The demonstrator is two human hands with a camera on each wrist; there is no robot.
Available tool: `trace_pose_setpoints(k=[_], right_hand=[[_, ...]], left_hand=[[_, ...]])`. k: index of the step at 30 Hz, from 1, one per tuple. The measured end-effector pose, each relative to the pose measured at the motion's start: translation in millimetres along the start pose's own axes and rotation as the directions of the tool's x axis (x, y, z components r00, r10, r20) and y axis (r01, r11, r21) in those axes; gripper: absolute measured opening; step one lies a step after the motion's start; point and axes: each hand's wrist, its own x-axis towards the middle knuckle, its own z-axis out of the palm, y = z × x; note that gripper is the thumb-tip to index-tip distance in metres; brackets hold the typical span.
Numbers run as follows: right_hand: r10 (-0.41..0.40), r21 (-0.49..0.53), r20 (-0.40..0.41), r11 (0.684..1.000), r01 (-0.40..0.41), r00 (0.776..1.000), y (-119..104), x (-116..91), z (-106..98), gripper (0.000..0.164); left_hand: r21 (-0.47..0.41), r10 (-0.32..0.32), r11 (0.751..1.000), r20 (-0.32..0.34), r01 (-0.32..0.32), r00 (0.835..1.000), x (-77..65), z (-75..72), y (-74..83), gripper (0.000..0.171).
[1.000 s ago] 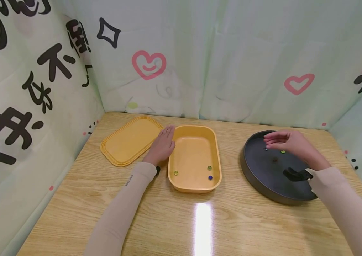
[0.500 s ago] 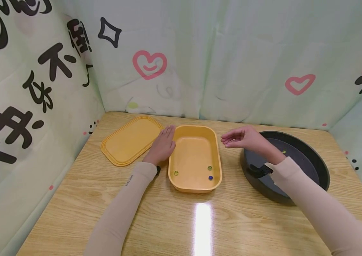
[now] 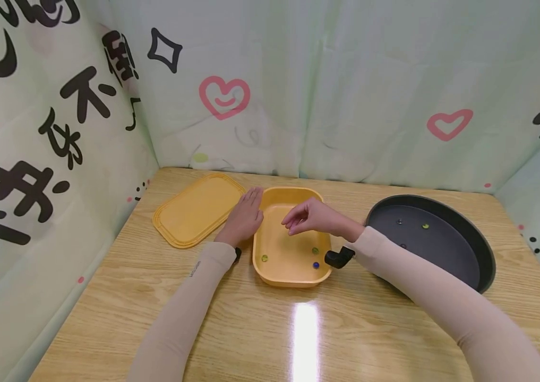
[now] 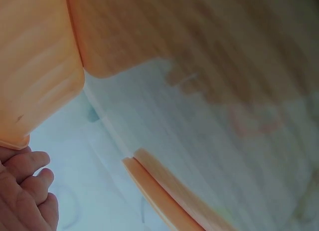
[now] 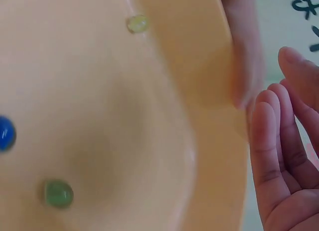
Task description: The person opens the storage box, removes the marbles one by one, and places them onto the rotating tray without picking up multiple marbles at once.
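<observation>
My left hand rests along the left rim of a yellow-orange plastic box, its fingers straight in the head view. My right hand hovers over the box. In the right wrist view, its thumb stands apart from loosely bent fingers, with nothing visible between them. Three marbles lie on the box floor: a yellow-green marble at left, a green marble and a blue marble at right. A dark round pan holds a clear marble, a bright green marble and a dim marble.
A flat yellow-orange lid lies left of the box on the wooden table. A patterned curtain hangs behind and along the sides. The right forearm crosses in front of the pan's left side.
My right hand has moved left from above the pan, across the gap, to above the box. The dim marble in the pan has shifted slightly. My left hand stays at the box rim.
</observation>
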Motion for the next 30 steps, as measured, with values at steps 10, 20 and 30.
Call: trace_pose_setpoints(k=[10,20,30], right_hand=[[-0.017,-0.063,0.128,0.998,0.025,0.992,7.9,28.5,27.6,0.026],[-0.003,-0.134,0.225,0.99,0.034,0.974,13.6,45.9,47.8,0.021],[-0.029,-0.198,0.224,0.977,0.074,0.974,14.8,52.4,59.5,0.018]], left_hand=[[-0.004,-0.004,1.0,-0.01,0.004,1.0,0.0,1.3,0.1,0.058],[0.009,0.008,1.0,-0.013,-0.008,1.0,-0.4,0.8,-0.1,0.057],[0.016,0.016,1.0,-0.02,-0.015,1.0,-0.3,0.7,-1.4,0.057]])
